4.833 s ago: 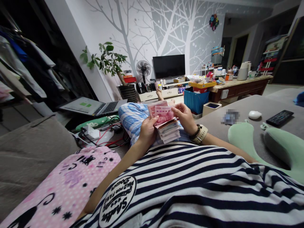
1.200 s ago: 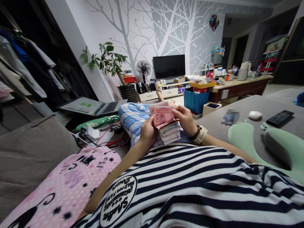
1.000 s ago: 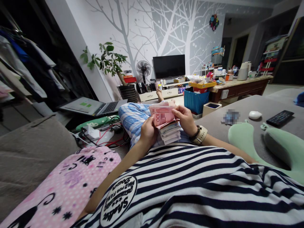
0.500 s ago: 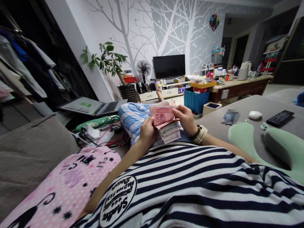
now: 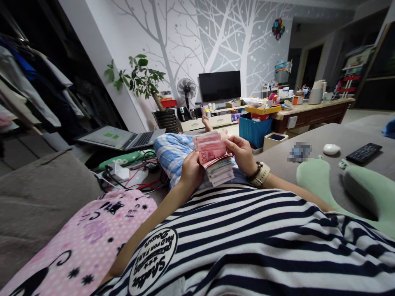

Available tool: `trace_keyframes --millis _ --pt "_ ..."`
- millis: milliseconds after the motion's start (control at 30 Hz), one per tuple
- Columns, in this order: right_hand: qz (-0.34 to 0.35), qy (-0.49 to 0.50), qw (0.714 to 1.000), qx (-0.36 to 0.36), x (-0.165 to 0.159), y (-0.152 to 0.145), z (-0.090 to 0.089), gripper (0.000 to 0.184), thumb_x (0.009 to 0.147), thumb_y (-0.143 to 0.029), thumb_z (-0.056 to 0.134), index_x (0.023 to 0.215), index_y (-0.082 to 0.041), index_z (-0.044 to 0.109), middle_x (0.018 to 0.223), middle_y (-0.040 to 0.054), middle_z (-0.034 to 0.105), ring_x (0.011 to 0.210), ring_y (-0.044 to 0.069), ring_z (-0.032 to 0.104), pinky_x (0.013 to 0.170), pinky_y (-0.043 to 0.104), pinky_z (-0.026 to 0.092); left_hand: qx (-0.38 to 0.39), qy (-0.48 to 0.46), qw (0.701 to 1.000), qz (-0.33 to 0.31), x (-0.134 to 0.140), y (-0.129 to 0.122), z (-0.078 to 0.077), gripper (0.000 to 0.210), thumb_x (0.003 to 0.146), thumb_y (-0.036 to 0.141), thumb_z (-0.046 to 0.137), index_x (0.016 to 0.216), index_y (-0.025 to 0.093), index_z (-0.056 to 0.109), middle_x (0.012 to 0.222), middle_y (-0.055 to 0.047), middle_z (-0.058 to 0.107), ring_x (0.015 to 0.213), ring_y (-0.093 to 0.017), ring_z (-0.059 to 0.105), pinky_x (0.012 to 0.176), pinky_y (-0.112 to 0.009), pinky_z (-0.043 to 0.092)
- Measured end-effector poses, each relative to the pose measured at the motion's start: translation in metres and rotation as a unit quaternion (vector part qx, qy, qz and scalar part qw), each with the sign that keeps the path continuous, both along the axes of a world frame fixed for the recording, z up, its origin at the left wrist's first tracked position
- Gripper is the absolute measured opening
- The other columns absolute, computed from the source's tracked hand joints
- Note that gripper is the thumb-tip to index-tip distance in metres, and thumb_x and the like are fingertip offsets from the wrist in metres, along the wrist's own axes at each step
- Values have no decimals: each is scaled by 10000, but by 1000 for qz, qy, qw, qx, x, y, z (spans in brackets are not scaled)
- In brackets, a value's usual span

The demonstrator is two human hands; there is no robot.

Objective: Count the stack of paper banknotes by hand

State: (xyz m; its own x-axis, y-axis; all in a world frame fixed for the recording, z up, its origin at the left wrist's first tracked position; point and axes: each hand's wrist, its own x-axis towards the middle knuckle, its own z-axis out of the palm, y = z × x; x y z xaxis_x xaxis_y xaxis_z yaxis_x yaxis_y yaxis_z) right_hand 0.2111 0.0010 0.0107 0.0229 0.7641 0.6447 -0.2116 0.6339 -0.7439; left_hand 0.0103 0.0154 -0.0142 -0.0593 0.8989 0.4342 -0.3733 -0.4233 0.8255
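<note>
Red banknotes [image 5: 212, 144] between opposed fingertips.
Left hand [image 5: 191, 170]: thumb presses their lower-left edge. Right hand [image 5: 241, 154]: fingertips pinch the right edge. Paler notes [image 5: 220, 172] fan below the fingertips; loosened left-hand pressure could spill them.

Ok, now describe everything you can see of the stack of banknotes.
The stack of banknotes looks like thin paper: pink notes slightly spread at the top, and a thicker lower part with uneven, pale, layered edges pointing toward the striped shirt. The left hand grips its left side; the right hand pinches the pink notes' right edge. It is held over the blue checked trousers; whether it touches them is hidden.
</note>
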Motion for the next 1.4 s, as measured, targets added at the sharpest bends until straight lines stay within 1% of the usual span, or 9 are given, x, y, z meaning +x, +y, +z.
trace_keyframes --millis 67,167,300,400,633,833,967,1267,1400 --pt "4 -2 1000 -2 0 0 -1 759 858 -968 963 759 -276 670 656 -30 580 646 150 471 627 325 404 -12 -7 1000 -28 3 -2 2 245 768 370 965 828 302 737 1021 -117 922 1384 -481 881 1201 -624 751" --pt "20 -2 1000 -13 -1 0 -2 782 880 -1027 911 807 -275 709 666 -3 648 634 162 504 620 332 398 -38 -55 998 -18 9 -3 4 318 747 393 1008 812 303 710 985 -107 919 1410 -509 887 1210 -652 756" --pt "6 3 1000 -8 -2 1 -1 798 821 -1009 978 766 -285 647 660 -22 604 660 160 474 653 343 403 -52 -71 996 -19 11 -1 4 297 703 355 1039 908 281 837 1020 -92 948 1369 -500 912 1175 -634 773" --pt "-15 13 1000 -7 -3 2 1 802 762 -966 1038 775 -292 604 673 -57 543 696 155 457 690 340 412 -55 -57 996 -34 8 -1 4 368 709 349 1043 1043 275 908 1078 -94 969 1360 -483 918 1168 -621 773" --pt "-5 23 1000 -15 -3 3 2 800 690 -908 1111 771 -282 620 729 -69 549 711 141 436 714 340 435 -49 -52 995 -69 9 -7 5 519 667 331 1102 1129 230 889 1121 -110 976 1380 -499 924 1276 -657 722" --pt "4 -2 1000 -25 -1 8 -3 777 750 -889 1076 713 -284 589 687 -56 495 730 158 407 709 348 426 -57 -58 995 -58 10 -6 5 454 657 349 1079 1026 247 835 1048 -95 955 1398 -501 918 1275 -657 730" --pt "-5 1 1000 -25 -1 8 -4 741 783 -871 1047 732 -290 590 696 -48 492 750 171 403 705 352 409 -59 -76 994 -43 10 0 2 357 732 402 1037 952 255 798 1026 -103 946 1422 -498 906 1274 -646 730" --pt "-10 -4 1000 -19 -2 6 -4 773 806 -929 1003 721 -300 562 673 -42 460 725 176 385 693 361 386 -75 -86 993 -39 5 14 -6 294 824 431 1038 873 261 802 902 -63 889 1225 -404 928 1236 -554 721" --pt "-12 -6 1000 -22 -2 5 -4 795 804 -957 1003 720 -298 567 670 -43 466 701 169 382 689 367 395 -67 -78 994 -35 6 13 -7 281 829 448 1016 878 263 811 911 -69 890 1199 -409 927 1206 -557 729"
